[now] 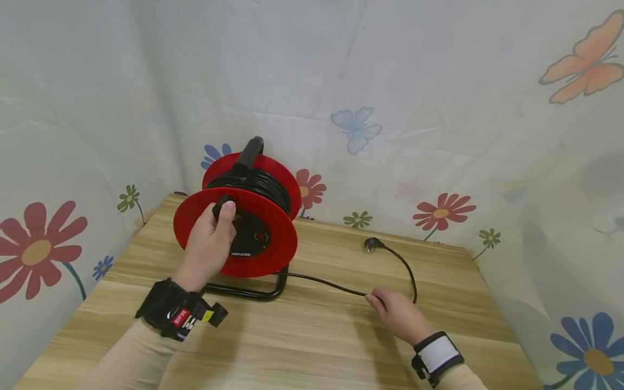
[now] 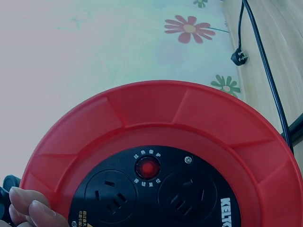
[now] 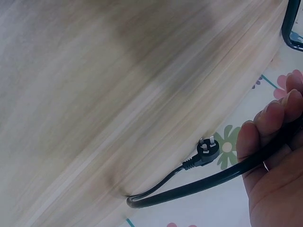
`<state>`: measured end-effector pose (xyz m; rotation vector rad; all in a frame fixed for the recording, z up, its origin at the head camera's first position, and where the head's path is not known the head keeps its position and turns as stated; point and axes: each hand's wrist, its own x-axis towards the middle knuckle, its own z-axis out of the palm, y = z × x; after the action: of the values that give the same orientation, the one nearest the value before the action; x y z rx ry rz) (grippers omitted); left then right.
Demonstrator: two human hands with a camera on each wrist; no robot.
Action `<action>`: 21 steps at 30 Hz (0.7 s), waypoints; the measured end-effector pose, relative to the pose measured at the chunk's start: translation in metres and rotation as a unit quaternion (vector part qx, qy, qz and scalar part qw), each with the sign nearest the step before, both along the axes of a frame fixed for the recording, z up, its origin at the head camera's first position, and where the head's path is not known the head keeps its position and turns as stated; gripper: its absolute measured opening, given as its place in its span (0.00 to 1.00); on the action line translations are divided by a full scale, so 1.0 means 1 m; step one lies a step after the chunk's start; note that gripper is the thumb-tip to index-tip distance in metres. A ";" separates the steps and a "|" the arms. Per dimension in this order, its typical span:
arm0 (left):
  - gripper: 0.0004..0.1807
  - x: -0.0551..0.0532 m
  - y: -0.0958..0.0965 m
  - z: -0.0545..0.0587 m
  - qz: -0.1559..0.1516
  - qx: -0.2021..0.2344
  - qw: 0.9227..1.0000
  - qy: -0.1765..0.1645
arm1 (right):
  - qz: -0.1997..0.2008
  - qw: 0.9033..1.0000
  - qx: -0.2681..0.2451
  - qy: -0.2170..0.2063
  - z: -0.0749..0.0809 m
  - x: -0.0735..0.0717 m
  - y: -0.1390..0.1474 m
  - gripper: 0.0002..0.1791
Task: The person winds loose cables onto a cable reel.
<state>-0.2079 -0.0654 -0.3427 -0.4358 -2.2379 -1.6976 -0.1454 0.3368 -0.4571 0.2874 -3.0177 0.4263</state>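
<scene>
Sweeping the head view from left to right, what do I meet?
Large printed red flower → red cable reel → right hand → printed orange butterfly.

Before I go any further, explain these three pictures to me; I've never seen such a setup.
There is no machine doing the work: it is a person, bare-handed. The widest picture comes from a camera worn on the head, looking forward and down. The other two come from cameras worn on the wrists: the left one shows the sockets up close, the right one shows fingers around a cable.

On the wood-grain table stands a red cable reel on a black frame. The plug lies near the table's back edge. The left hand grips the black knob on the reel's face; the right hand holds the cable between reel and plug.
</scene>
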 end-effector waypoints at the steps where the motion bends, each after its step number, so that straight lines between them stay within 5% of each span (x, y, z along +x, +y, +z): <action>1: 0.20 0.000 0.001 0.000 -0.003 -0.001 1.000 -0.001 | 0.001 1.000 -0.002 -0.002 0.000 0.000 -0.001 0.12; 21: 0.18 0.006 0.014 0.003 -0.020 -0.034 0.999 0.000 | 0.020 1.000 -0.005 0.001 0.002 -0.004 -0.013 0.12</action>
<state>-0.2019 -0.0518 -0.3394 -0.5003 -2.3064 -1.6450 -0.1494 0.3237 -0.4546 0.3481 -3.0120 0.4425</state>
